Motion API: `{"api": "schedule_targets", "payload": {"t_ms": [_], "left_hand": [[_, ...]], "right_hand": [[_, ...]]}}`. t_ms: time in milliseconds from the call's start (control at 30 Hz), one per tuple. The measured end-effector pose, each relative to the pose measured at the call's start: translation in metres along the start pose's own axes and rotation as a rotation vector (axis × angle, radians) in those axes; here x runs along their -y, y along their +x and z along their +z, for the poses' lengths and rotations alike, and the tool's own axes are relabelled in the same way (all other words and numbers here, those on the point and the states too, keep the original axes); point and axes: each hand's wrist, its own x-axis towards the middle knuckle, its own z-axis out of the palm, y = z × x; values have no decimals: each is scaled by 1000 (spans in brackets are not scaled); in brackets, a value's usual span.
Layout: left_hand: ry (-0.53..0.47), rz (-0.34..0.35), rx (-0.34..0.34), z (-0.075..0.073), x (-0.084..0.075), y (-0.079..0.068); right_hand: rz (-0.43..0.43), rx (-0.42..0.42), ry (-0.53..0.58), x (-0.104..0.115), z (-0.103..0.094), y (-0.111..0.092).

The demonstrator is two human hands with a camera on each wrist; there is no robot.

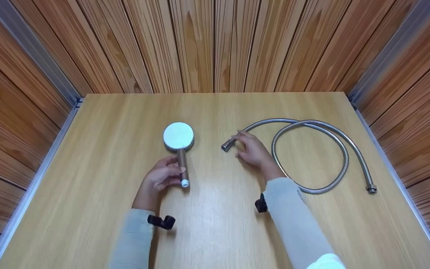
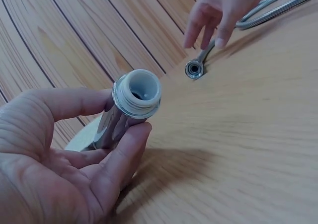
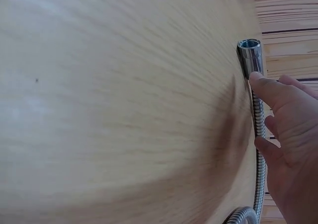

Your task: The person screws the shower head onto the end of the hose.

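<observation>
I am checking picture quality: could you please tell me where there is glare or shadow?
Head: the face of the shower head is bright, almost featureless white, and a pale sheen lies on the table; left wrist: a soft shadow falls on the table beside the left hand; right wrist: pale glare at left, a broad, soft-edged shadow left of the hose.
</observation>
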Motion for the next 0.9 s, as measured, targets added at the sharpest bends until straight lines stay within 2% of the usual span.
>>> {"api": "schedule_targets", "payload": {"t_ms": [133, 233, 400, 633, 900], "left_hand": [[-1, 25, 21, 3, -2, -2], [-1, 32, 40, 5, -3, -4], [-15, 56, 48, 5, -6, -7], [-34, 90, 65, 4, -11, -10], [-110, 93, 58, 1, -11, -12]], "right_hand": [[-2, 68, -96, 6, 6, 5], [10, 89, -136, 9, 9, 6], [-16, 53, -191, 11, 10, 6], [-65, -51, -215, 8, 10, 1], [-102, -39, -203, 5, 11, -3]]}}
